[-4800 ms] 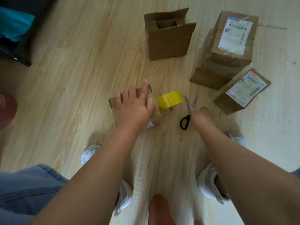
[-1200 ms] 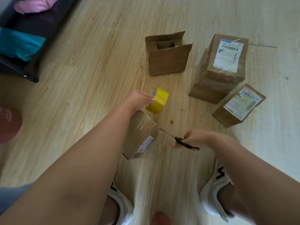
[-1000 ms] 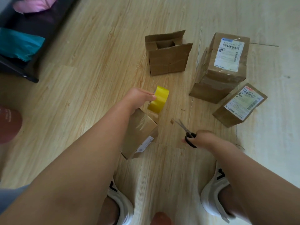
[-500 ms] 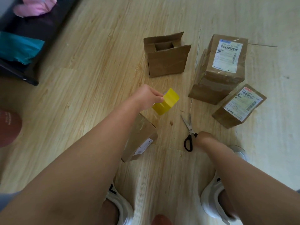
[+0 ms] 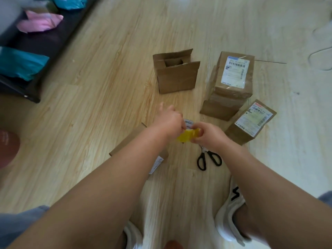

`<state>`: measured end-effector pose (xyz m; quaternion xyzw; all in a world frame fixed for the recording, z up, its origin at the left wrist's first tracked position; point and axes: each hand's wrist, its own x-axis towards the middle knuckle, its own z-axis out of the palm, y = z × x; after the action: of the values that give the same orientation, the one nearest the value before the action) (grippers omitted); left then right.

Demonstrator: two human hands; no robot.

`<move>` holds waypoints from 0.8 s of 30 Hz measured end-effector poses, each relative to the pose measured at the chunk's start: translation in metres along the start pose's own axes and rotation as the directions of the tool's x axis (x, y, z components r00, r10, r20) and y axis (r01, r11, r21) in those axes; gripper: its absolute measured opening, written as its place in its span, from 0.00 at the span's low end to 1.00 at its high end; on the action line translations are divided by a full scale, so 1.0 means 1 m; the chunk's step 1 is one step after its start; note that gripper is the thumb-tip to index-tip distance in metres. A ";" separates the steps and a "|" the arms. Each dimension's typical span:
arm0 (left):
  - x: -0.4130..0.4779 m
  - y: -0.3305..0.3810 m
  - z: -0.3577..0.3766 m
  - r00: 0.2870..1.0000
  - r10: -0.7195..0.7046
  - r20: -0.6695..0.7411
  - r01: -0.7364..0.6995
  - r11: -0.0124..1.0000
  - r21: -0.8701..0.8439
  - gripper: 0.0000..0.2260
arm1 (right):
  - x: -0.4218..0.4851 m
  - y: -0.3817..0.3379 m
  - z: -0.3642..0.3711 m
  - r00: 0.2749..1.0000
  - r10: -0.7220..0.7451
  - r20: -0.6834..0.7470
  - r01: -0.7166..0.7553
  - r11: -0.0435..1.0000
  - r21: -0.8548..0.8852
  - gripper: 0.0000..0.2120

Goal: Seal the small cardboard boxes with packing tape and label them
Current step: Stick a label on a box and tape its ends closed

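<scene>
The left hand [image 5: 169, 121] and right hand [image 5: 209, 134] both grasp the yellow tape roll [image 5: 187, 137] between them, the left curled on it from 10 o'clock, the right pinching it from 3 o'clock. The small cardboard box [image 5: 129, 141] lies on the wooden floor [image 5: 86, 123] at 8 o'clock of the roll, partly hidden under the left forearm, and the scissors [image 5: 208, 158] lie loose at 5 o'clock. An open box [image 5: 177, 76] stands at 12 o'clock, a labelled stack [image 5: 231, 87] at 1 o'clock, another labelled box [image 5: 251, 123] at 3 o'clock.
</scene>
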<state>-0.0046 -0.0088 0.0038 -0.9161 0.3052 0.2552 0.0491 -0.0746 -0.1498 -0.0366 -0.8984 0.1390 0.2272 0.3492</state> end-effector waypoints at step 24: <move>-0.045 -0.041 0.086 0.750 -0.567 -0.342 0.382 0.792 -0.477 0.21 | 0.005 0.083 0.049 0.930 0.362 -0.067 -0.365 0.930 -0.042 0.18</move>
<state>-0.0490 0.0700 -0.0509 -0.9886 0.0049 0.0587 -0.1385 -0.1192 -0.1761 -0.1176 -0.8723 0.3068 0.2655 0.2728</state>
